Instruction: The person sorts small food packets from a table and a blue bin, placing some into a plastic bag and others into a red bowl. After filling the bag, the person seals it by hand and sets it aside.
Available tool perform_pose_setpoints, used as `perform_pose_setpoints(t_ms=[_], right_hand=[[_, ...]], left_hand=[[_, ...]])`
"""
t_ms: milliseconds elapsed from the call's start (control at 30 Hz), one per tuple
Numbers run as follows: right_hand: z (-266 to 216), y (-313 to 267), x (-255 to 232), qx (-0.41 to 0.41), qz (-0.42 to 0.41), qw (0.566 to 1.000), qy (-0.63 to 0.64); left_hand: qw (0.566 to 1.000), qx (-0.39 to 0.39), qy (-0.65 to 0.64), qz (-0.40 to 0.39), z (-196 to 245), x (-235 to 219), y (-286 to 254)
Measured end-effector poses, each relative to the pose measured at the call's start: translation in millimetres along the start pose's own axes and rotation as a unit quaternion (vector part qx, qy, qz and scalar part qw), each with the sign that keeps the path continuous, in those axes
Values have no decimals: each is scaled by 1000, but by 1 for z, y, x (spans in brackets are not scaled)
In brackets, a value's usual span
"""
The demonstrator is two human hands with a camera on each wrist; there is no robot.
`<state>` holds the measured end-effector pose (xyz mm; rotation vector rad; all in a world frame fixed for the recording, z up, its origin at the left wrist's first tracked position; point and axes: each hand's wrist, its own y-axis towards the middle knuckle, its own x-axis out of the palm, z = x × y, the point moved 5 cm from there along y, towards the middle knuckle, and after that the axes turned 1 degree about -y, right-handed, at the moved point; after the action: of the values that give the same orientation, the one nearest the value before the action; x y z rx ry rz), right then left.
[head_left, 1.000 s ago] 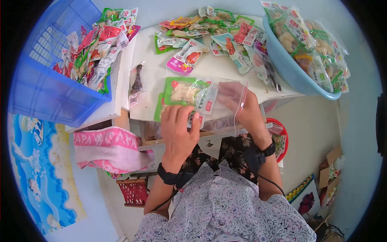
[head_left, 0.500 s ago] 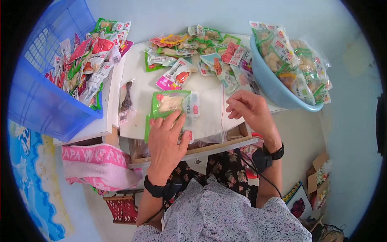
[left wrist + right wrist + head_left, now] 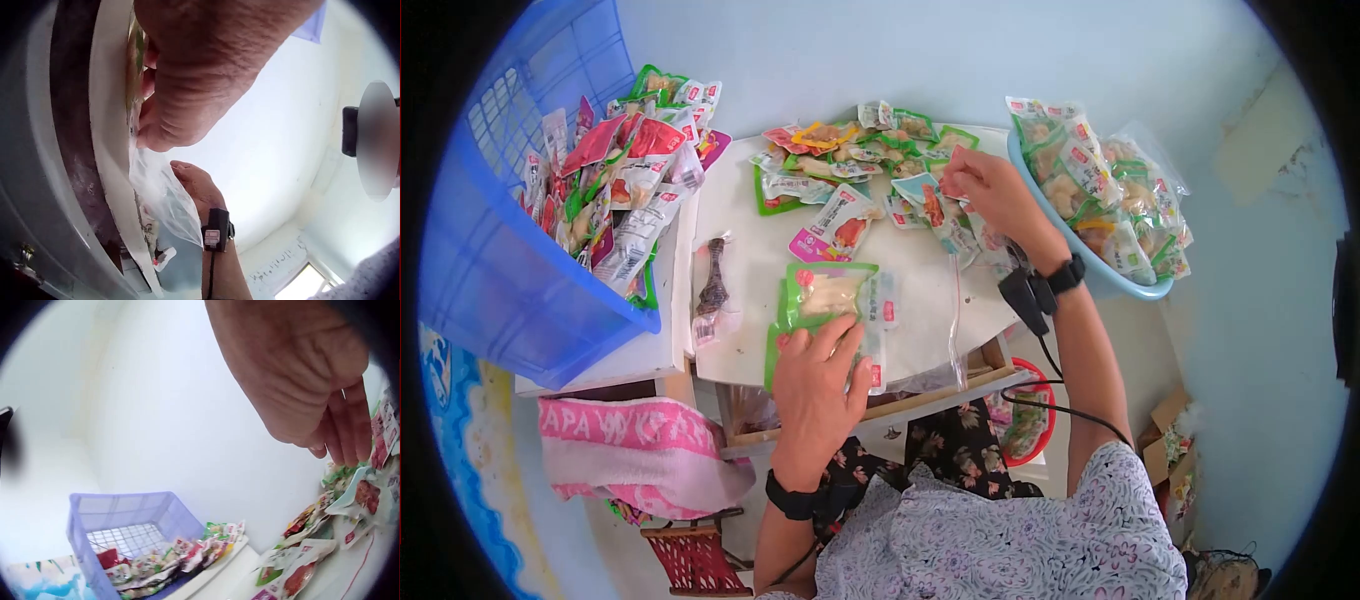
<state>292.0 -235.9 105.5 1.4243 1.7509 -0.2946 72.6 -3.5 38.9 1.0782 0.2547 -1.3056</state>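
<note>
My left hand [image 3: 815,395] rests with extended fingers on green-edged snack packets [image 3: 830,292], which lie inside a clear zip bag [image 3: 925,335] at the table's front. In the left wrist view the bag's loose plastic [image 3: 165,194] droops past the table edge. Farther back, my right hand [image 3: 1002,195] reaches over the right end of a loose packet pile [image 3: 840,165]. Its fingers point down, close above a pale-blue-edged packet [image 3: 365,494] and a red packet [image 3: 379,450]. A purple-and-white packet [image 3: 837,225] lies between the two hands.
On the left stands a blue crate [image 3: 520,260] full of packets. A light-blue basin [image 3: 1135,290] with bagged packets sits at the right. A vacuum-packed dark drumstick [image 3: 712,280] lies left of the bag. Below, a drawer [image 3: 992,358] is pulled out beside a pink towel [image 3: 640,450].
My right hand has let go of the zip bag's mouth and moved away to the back, over the loose packets. The left hand has stayed on the bagged packets, its fingers flatter.
</note>
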Motion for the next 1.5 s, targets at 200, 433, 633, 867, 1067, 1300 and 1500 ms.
perform_pose_setpoints(t_ms=[200, 433, 633, 867, 1067, 1300, 1500], right_hand=[[43, 49, 18, -1, 12, 970, -241], [66, 86, 44, 71, -149, 923, -346], [73, 97, 45, 46, -200, 897, -391], [54, 102, 43, 104, -197, 873, -434], [33, 99, 27, 4, -80, 904, -419], [-1, 70, 2, -148, 150, 919, -332], [-31, 43, -30, -104, 210, 972, -7]], left_hand=[[999, 24, -13, 27, -4, -3, 0], [1000, 6, -18, 12, -3, -3, 0], [999, 14, -19, 28, -4, -2, -2], [999, 17, -21, 25, -4, -4, -1], [1000, -1, -18, 20, 0, -2, -3], [999, 22, 21, 37, 4, 0, -6], [998, 21, 45, 35, 9, 1, -8]])
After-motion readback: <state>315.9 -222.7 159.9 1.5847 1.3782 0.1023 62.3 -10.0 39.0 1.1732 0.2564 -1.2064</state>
